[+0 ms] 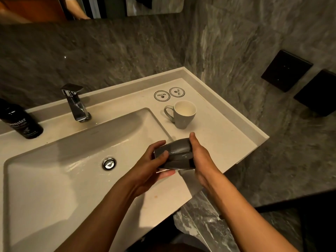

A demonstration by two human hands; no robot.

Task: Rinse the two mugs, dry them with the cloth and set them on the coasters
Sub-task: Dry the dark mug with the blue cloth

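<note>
A grey mug (184,116) with a pale inside stands upright on the counter right of the basin, its handle pointing left. Behind it lie two round white coasters (161,96) (177,92) with black scalloped rings, both bare. Over the basin's right rim I hold a second mug lying on its side, wrapped in a grey cloth (177,151), so most of the mug is hidden. My left hand (153,166) grips its left end, thumb on top. My right hand (199,157) presses the cloth against its right end.
A chrome tap (75,104) stands behind the white basin (45,160), which has a chrome drain plug (109,163). A black bottle (20,122) is at the far left. Dark stone walls close off the back and right, with black panels (286,70) on the right wall.
</note>
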